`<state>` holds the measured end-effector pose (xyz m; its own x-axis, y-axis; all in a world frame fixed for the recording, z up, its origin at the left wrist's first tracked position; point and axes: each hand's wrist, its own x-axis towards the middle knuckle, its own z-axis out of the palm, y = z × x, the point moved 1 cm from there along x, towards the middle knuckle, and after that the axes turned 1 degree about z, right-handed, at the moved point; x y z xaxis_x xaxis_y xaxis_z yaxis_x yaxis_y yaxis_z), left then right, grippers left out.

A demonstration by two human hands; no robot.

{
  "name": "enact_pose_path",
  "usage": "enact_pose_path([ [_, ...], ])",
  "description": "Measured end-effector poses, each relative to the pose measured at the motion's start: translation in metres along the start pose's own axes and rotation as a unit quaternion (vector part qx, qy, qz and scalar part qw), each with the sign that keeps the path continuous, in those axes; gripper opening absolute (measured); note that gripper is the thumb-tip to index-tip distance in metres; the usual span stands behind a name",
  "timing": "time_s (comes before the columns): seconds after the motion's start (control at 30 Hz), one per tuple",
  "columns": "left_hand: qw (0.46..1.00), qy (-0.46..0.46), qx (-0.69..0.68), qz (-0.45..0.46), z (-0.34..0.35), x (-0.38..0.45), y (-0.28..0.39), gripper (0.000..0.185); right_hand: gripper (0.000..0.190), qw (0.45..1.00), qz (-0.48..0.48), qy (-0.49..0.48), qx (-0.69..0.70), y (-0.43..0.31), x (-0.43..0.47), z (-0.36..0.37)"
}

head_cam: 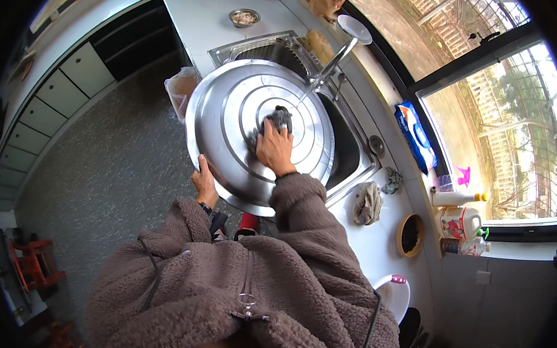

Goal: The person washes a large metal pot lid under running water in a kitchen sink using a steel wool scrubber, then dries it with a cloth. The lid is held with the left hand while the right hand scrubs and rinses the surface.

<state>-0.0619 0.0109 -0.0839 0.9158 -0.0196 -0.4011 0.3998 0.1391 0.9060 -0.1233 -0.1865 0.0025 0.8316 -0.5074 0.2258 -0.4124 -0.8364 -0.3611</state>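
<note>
A large round metal basin or lid (245, 90) with concentric rings lies tilted over the double-bowl sink (349, 149). My left hand (205, 181) grips its rim at the lower left, the thumb on top and the fingers hidden beneath. Under my right hand (275, 147) is a dark grey cloth or scrubbing pad (281, 116), pressed on the basin near its centre. From the faucet (319, 78) a thin stream of water falls on the metal just above that hand. The sink's other bowl shows partly behind the basin.
A wrung cloth (367, 203), a green-grey rag (392, 180) and a sink strainer (376, 145) lie right of the sink. A brown bowl (409, 235) stands lower right. Beyond the sink is a small metal bowl of food (244, 18). A lined bin (180, 91) stands left; bottles line the windowsill.
</note>
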Motion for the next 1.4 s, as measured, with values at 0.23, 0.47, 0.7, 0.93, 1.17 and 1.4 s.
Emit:
enact_pose_path([
  [0.23, 0.996, -0.044, -0.072, -0.040, 0.004, -0.007, 0.009, 0.066, 0.056, 0.990, 0.106, -0.087, -0.041, 0.048, -0.082, -0.033],
  [0.47, 0.999, -0.010, -0.030, 0.009, 0.006, -0.008, 0.010, 0.064, 0.053, 0.996, 0.052, -0.067, -0.012, 0.022, -0.057, -0.025],
  [0.7, 0.999, -0.028, -0.024, -0.029, 0.001, -0.013, 0.010, 0.066, 0.044, 0.990, 0.132, 0.048, 0.009, 0.024, -0.045, -0.027],
  [0.93, 0.999, -0.011, 0.002, -0.049, 0.001, -0.008, 0.002, 0.067, 0.042, 0.993, 0.114, -0.033, 0.013, 0.026, -0.054, -0.024],
  [1.17, 0.999, -0.003, -0.021, -0.033, 0.006, -0.017, 0.004, 0.069, 0.036, 0.988, 0.155, 0.022, -0.015, 0.032, -0.047, -0.024],
  [1.4, 0.999, -0.016, -0.044, 0.014, 0.005, -0.017, 0.008, 0.069, 0.031, 0.986, 0.139, 0.033, -0.084, 0.008, -0.056, -0.030],
])
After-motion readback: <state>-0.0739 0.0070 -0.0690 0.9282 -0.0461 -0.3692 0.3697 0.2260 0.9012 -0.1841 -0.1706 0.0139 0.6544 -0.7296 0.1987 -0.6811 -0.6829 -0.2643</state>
